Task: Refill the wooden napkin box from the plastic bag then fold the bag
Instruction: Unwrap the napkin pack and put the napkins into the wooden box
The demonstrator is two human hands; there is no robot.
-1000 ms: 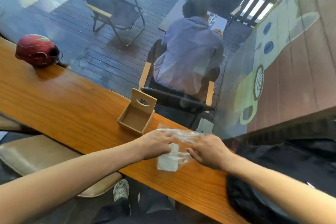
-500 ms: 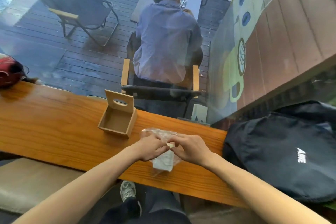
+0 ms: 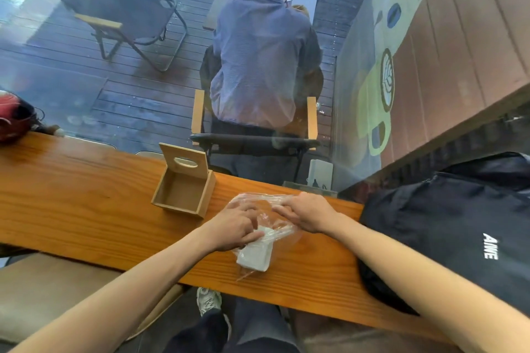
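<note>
Clear plastic bag (image 3: 259,209) lies on wooden counter (image 3: 86,198), white napkin stack (image 3: 256,253) inside at near end. Left hand (image 3: 233,228) rests on bag, thumb and curled fingers pinching film beside napkins. Right hand (image 3: 308,213) grips bag's far, open edge, fingers curled onto crumpled plastic. Wooden napkin box (image 3: 183,190) stands just left of bag, apart from it, lid with oval slot raised, interior bare. Black backpack (image 3: 447,235) lies at counter's right end, near right forearm.
</note>
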